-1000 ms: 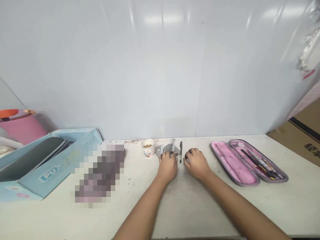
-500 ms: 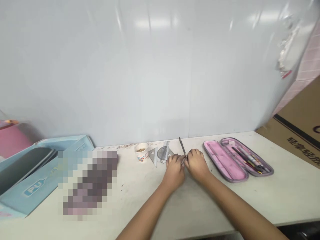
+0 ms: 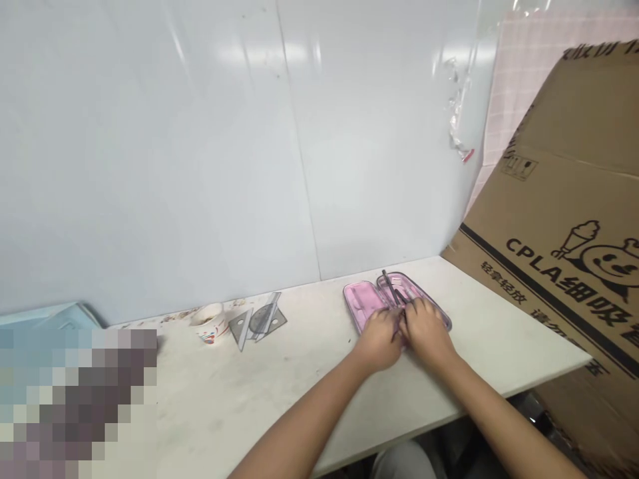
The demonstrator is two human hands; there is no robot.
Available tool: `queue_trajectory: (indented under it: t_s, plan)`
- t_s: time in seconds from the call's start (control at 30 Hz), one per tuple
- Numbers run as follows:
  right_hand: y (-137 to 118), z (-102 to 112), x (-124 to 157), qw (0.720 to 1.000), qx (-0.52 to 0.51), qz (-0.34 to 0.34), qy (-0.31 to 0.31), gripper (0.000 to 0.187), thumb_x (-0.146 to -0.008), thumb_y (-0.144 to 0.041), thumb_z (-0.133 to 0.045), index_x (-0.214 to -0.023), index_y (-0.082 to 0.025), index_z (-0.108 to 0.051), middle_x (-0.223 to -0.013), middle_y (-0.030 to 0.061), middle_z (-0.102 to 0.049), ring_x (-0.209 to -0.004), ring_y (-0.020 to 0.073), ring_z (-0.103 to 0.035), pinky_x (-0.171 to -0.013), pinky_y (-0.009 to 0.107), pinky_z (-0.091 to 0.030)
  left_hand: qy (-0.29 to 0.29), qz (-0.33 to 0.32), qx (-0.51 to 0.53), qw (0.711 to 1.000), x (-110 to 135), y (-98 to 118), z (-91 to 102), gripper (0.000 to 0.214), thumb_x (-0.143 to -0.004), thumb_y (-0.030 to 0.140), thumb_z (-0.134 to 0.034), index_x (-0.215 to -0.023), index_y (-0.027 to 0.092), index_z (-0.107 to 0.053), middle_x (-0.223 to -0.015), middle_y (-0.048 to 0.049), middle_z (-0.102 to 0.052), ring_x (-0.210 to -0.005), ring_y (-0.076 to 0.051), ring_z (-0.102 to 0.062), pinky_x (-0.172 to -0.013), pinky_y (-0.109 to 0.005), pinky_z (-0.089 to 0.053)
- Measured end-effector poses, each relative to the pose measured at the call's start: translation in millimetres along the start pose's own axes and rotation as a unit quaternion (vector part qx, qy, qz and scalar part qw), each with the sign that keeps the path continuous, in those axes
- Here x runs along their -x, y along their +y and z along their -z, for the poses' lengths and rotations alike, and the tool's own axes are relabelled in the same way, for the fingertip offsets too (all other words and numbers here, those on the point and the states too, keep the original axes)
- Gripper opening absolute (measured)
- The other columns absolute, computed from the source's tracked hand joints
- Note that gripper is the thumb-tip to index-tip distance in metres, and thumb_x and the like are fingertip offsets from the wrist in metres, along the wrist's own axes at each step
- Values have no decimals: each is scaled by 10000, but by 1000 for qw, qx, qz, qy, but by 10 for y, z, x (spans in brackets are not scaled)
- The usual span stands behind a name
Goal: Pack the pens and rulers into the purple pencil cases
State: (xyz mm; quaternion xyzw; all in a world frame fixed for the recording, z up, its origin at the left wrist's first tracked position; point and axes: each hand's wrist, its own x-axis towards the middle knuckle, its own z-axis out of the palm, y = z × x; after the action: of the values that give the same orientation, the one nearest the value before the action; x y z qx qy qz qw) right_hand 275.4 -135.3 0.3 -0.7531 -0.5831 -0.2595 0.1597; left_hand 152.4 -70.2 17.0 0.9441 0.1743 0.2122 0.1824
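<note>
The pen [image 3: 390, 289], thin and dark, slants up and away from the person over the open pencil case [image 3: 360, 301]. Its far end stands above the case's right half, and its near end disappears between the two hands. The left hand [image 3: 380, 334] and the right hand [image 3: 425, 330] sit knuckle to knuckle over the near part of the case. Both are curled closed, their fingertips meeting on the pen's lower end, though which fingers bear the grip is too small to tell. The case lies flat on the white surface [image 3: 309, 372], its pink lining up and its left half bare. Well to the left, near the wall, a small paper cup [image 3: 210, 324] stands just beside a loose heap of clear set squares [image 3: 255, 321]. A pale blue box [image 3: 54, 313] shows at the far left edge. To the right, a large brown cardboard box [image 3: 564, 199] with black print leans beside the surface.
</note>
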Motion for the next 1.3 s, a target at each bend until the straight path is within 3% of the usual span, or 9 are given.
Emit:
queue_trajectory:
  t_s: [0.13, 0.23, 0.43, 0.67, 0.93, 1.13, 1.3]
  plan:
    - [301, -27, 148, 1000, 22, 7, -13, 169, -854, -218, -432, -856, -139, -581, -887, 111, -570, -907, 251, -470, -820, 373, -313, -47, 12, -26, 998, -133, 127, -214, 544, -788, 240, -450, -1314, 121, -382, -1255, -127, -518, -1165, -257, -443, -1040, -429, -308]
    - [383, -38, 196, 1000, 23, 0, -14, 216, -879, -254, -386, -873, -142, -570, -877, 109, -569, -893, 249, -471, -815, 377, -310, -51, 22, -41, 998, -139, 141, -260, 533, -799, 266, -446, -1315, 149, -379, -1270, -107, -508, -1181, -247, -429, -1053, -436, -286]
    - [188, -22, 100, 1000, -12, 23, -11, 300, -881, -348, -373, -965, -128, -560, -956, 136, -561, -947, 273, -457, -820, 386, -311, -6, 54, -58, 997, 53, -32, -44, 483, -822, 281, -427, -1292, 171, -416, -1269, -95, -499, -1193, -234, -414, -1048, -412, -295]
    - [-480, 30, -148, 992, -65, 98, -43, 277, -877, -309, -368, -969, -144, -571, -980, 141, -552, -967, 274, -451, -819, 382, -314, 68, 159, -78, 982, 693, -565, 591, 457, -833, 277, -428, -1274, 154, -428, -1264, -115, -499, -1196, -225, -420, -1048, -407, -296]
    - [-1566, -46, -443, 970, -116, 181, -112, 248, -869, -282, -392, -966, -143, -573, -1008, 119, -557, -998, 246, -450, -856, 356, -308, 104, 267, -110, 952, 1668, -1261, 1195, 496, -812, 257, -448, -1285, 115, -406, -1284, -152, -475, -1213, -249, -412, -1027, -424, -318]
    - [-2352, -58, -623, 953, -132, 227, -154, 258, -865, -284, -406, -1012, -143, -565, -1043, 126, -555, -1036, 244, -439, -860, 350, -316, 126, 326, -142, 926, 2029, -1699, 1431, 535, -812, 271, -453, -1294, 48, -386, -1301, -198, -450, -1253, -273, -368, -1047, -408, -281]
    - [-2785, -98, -734, 946, -129, 242, -173, 290, -864, -293, -400, -1050, -139, -560, -1081, 133, -558, -1059, 255, -447, -861, 364, -337, 120, 355, -146, 915, 2177, -1853, 1481, 529, -823, 276, -439, -1298, 49, -386, -1316, -193, -446, -1254, -262, -374, -1049, -390, -281]
